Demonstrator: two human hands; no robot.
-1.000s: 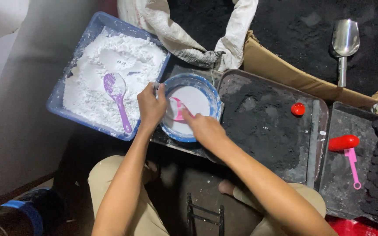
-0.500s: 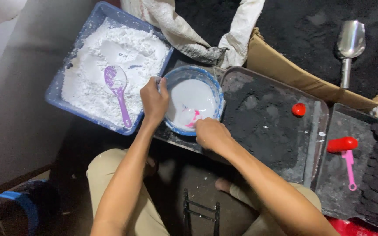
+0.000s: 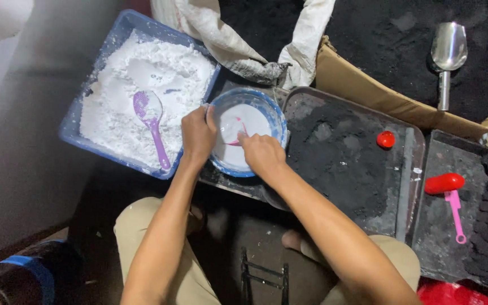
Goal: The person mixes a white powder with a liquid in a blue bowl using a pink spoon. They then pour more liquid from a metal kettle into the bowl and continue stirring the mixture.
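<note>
A round blue bowl with white powder inside sits between a blue tray and a dark tray. My left hand grips the bowl's left rim. My right hand reaches in from the near side, holding a small pink spoon whose scoop lies in the powder. To the left, the blue tray is full of white powder, with a purple spoon lying in it.
A dark tray of black powder with a red cap lies right of the bowl. Further right lie a red piece and a pink scoop. A metal scoop rests on black powder in a cardboard box. A white sack lies behind.
My right hand has shifted left and nearer inside the bowl with the pink spoon. My left hand stays on the rim. The view has shifted slightly.
</note>
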